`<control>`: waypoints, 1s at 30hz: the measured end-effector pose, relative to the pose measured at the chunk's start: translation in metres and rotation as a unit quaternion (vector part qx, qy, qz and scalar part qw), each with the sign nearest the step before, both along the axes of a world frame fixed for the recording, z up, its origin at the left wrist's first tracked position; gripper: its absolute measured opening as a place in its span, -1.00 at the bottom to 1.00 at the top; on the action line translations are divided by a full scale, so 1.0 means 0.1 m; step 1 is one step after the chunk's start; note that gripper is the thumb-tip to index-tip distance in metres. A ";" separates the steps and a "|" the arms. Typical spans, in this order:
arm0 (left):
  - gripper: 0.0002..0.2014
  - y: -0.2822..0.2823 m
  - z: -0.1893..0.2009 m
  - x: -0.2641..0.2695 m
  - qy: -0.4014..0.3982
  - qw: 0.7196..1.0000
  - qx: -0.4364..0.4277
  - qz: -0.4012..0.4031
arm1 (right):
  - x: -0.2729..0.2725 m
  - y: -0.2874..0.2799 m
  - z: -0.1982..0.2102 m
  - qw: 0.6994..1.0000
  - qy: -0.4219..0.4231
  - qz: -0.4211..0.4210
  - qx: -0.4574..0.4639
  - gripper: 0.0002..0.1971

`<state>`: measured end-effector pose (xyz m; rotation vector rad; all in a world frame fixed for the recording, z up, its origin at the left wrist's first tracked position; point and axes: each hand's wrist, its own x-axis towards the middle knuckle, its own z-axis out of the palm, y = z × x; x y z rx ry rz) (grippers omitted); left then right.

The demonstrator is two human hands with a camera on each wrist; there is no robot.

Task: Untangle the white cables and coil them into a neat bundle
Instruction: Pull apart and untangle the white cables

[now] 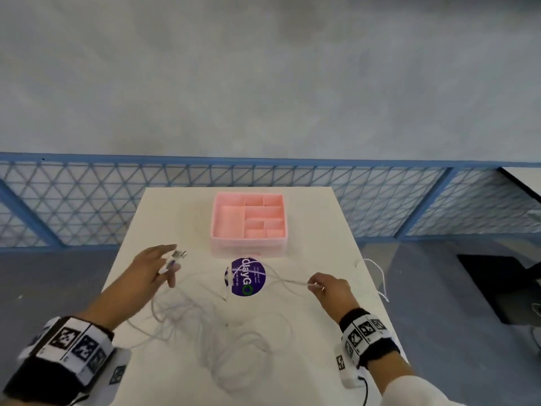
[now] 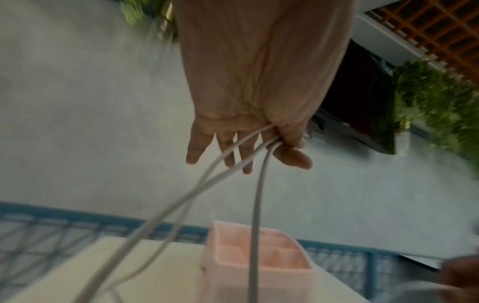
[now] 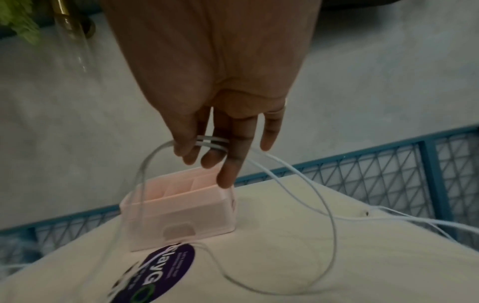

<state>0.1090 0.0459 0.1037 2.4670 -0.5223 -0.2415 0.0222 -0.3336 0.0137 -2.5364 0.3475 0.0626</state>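
Note:
Thin white cables (image 1: pixel 205 320) lie in a loose tangle on the white table (image 1: pixel 322 230), between my two hands. My left hand (image 1: pixel 169 266) is raised at the left and pinches several cable ends with metal plugs (image 1: pixel 179 254) between thumb and fingers. In the left wrist view three strands (image 2: pixel 256 184) hang down from that pinch. My right hand (image 1: pixel 317 284) pinches two strands (image 3: pixel 211 141) between thumb and fingers at the right. From there a taut strand (image 1: pixel 288 280) runs left over the purple sticker (image 1: pixel 245 276).
A pink compartment box (image 1: pixel 248 223) stands at the table's far middle, just behind the round purple sticker. A cable (image 1: pixel 380 276) hangs over the table's right edge. A blue mesh fence (image 1: pixel 87 200) runs behind the table. Grey floor lies all around.

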 end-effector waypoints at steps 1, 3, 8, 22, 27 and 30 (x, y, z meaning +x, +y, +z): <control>-0.66 -0.14 -0.07 -0.04 -0.001 0.999 -0.008 -0.032 | -0.03 0.05 -0.01 1.000 -0.011 0.020 0.014 -0.88; -0.76 -0.51 -0.18 -0.14 0.011 0.994 -0.024 -0.109 | -0.06 0.15 0.04 0.996 -0.021 0.050 0.066 -0.87; -0.64 -1.41 -0.38 -0.32 0.045 0.976 -0.007 -0.213 | -0.03 0.43 0.32 0.982 -0.053 0.075 0.165 -0.89; -0.62 -1.00 0.11 0.05 0.038 0.990 -0.099 -0.090 | 0.09 -0.56 0.45 0.996 -0.054 -0.060 -0.021 -0.85; -0.63 -1.38 0.15 -0.27 0.049 0.977 -0.195 -0.077 | -0.03 -0.74 0.68 0.911 -0.278 -0.208 -0.221 -0.82; -0.66 -1.47 0.07 -0.41 0.121 0.968 -0.203 -0.080 | -0.14 -0.83 0.27 0.938 -0.177 -0.272 -0.121 -0.82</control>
